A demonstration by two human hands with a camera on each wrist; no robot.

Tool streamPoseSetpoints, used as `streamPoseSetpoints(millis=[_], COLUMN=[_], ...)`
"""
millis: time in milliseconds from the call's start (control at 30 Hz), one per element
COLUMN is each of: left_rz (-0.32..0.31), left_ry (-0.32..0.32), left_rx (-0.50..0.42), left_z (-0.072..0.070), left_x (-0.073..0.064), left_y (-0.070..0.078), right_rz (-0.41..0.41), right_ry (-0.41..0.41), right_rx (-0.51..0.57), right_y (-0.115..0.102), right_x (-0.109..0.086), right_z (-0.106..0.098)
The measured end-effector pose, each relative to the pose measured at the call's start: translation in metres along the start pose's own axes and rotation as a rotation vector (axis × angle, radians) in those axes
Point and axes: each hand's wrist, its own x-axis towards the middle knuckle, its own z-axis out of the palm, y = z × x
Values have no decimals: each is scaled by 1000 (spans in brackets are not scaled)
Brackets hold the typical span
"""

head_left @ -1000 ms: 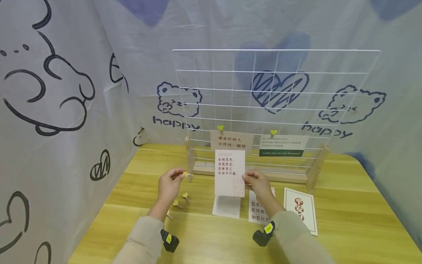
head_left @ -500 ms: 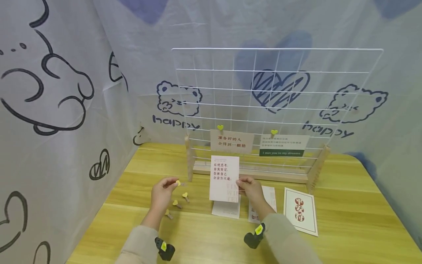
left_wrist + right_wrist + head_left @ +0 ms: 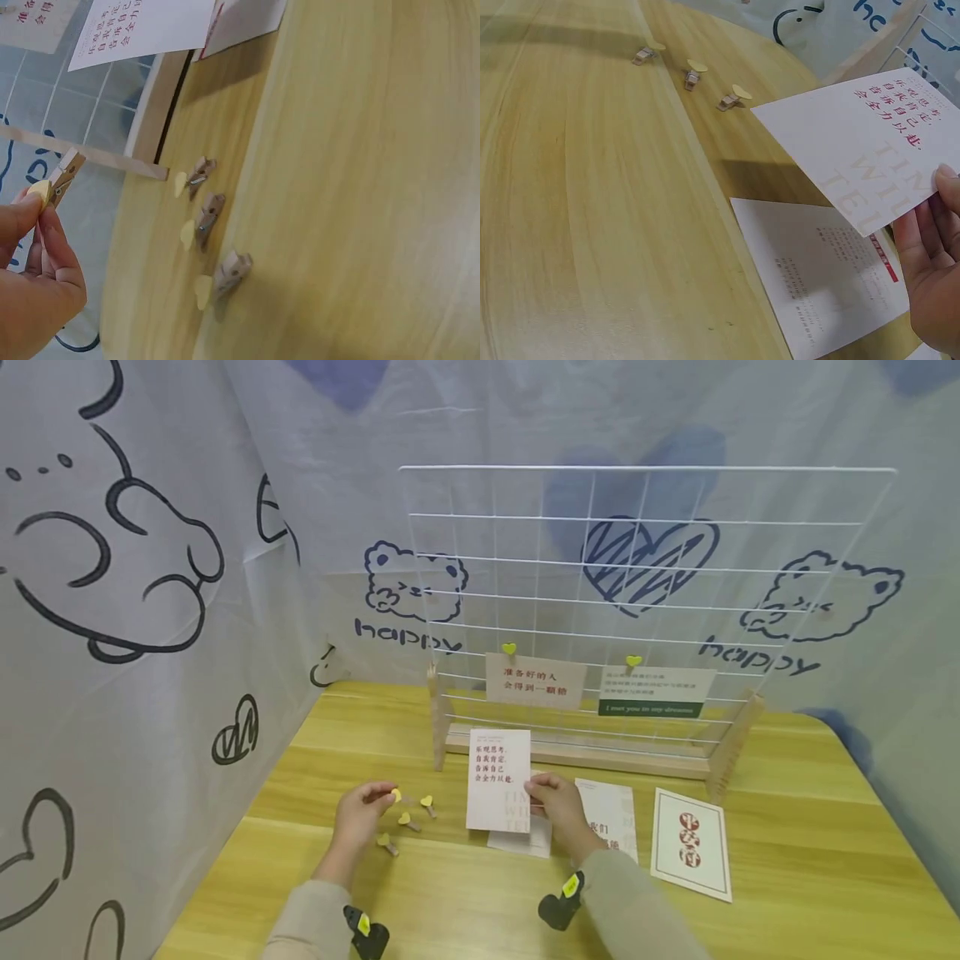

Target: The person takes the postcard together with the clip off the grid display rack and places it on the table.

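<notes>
My left hand (image 3: 356, 820) pinches a small wooden clothespin (image 3: 64, 178) by its yellow heart end, thumb against the heart. Its jaw end points away from the fingers. My right hand (image 3: 559, 812) grips a white card (image 3: 491, 793) with red Chinese lettering at its lower right edge, thumb on the printed face. The card is raised off the table and tilted, overlapping a second printed card (image 3: 821, 274) that lies beneath it. Several more heart clothespins (image 3: 209, 217) lie on the table near my left hand.
A white wire grid (image 3: 536, 577) in a wooden stand (image 3: 577, 758) rises behind the hands. Two cards, one beige (image 3: 534, 692) and one white and green (image 3: 654, 693), hang on it from heart clothespins. More cards, including a bordered one (image 3: 705, 835), lie at right on the wooden table (image 3: 810, 827).
Both hands have drawn back from the grid toward the person and leftward. The card has come lower with my right hand, and the clothespin has moved nearer the loose ones with my left.
</notes>
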Motion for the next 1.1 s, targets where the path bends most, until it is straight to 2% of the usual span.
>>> streamPoseSetpoints(millis=[100, 233, 433, 633, 767, 800, 867, 1100], left_rz=[0, 4, 2, 41, 9, -20, -32, -70], left_ry=[-16, -57, -144, -223, -232, -217, -207, -169], left_rx=[53, 76, 72, 66, 117, 133, 155, 151], left_z=[0, 0, -2, -8, -8, -6, -5, -3], left_x=[0, -4, -16, -23, -24, -24, -24, -22], left_y=[-8, -18, -26, -36, -43, -43, -45, -52], right_rz=[10, 5, 8, 9, 52, 65, 76, 76], right_ry=[-21, -46, -36, -39, -61, -61, -62, -49], right_rx=[-2, 1, -44, 3, 53, 52, 41, 3], right_y=[7, 9, 8, 14, 20, 20, 22, 25], right_x=[3, 1, -3, -2, -2, -2, -3, -4], right_z=[3, 7, 17, 23, 28, 30, 33, 43])
